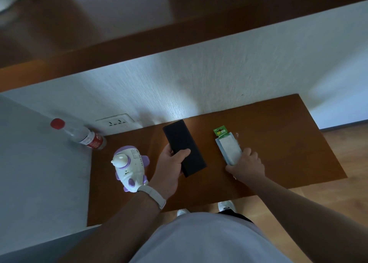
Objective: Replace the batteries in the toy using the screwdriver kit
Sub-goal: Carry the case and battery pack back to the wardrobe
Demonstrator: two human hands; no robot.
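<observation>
**While One Hand Grips the Case, the Other Holds the Batteries**

As the person stands at the near edge of a brown table (278, 143), the left hand (171, 167) grips a flat black case (179, 137) by its near half. The thumb lies across the lid and the other fingers curl round the left edge. The case points away towards the wall; I cannot tell whether it is resting on the wood or slightly raised.

To the right, well apart from the case, the right hand (247, 163) closes on the near end of a battery pack (227, 143). Its fingers are curled over the top and the thumb is tucked against the near corner. The pack's green card header points towards the wall.

A white and purple toy (129, 167) lies on the table just left of the left wrist, untouched by either hand. That wrist wears a pale band (153, 196).

In the far left corner a clear bottle (83, 136) with a red cap and red label stands by the wall. Beside it, a wall socket (115, 121) sits just above the tabletop. White shoes (227, 206) show on the wooden floor below the table's near edge.
</observation>
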